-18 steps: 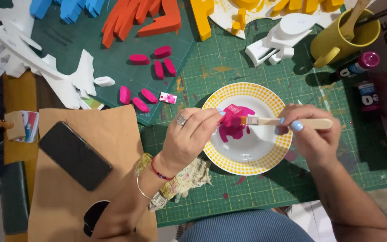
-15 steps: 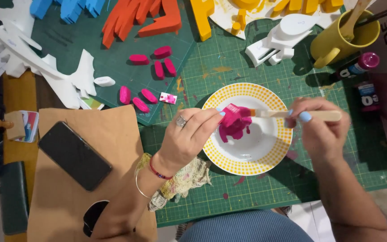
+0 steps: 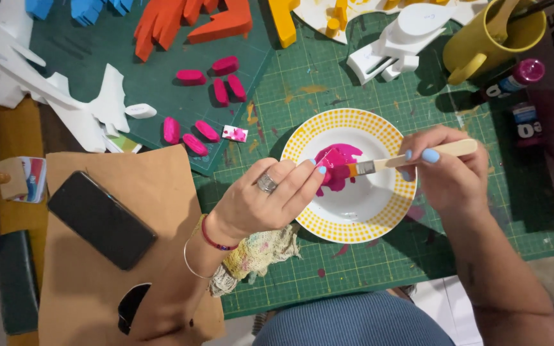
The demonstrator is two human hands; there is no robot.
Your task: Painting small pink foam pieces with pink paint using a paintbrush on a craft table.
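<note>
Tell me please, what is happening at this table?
A person is painting a small piece pink. The left hand holds the piece over a white plate with a yellow dotted rim. The right hand holds a flat brush, its tip against the piece. Pink paint lies in the plate. More pink pieces rest on the green cutting mat.

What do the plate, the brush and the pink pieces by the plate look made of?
Plate: glossy glazed ceramic, or maybe melamine; it shows a soft sheen. Brush: pale bare wood handle, shiny metal ferrule, bristles coated in pink paint. Pink pieces: probably cut foam painted matt pink; thick, rounded, like the white offcuts nearby.
</note>
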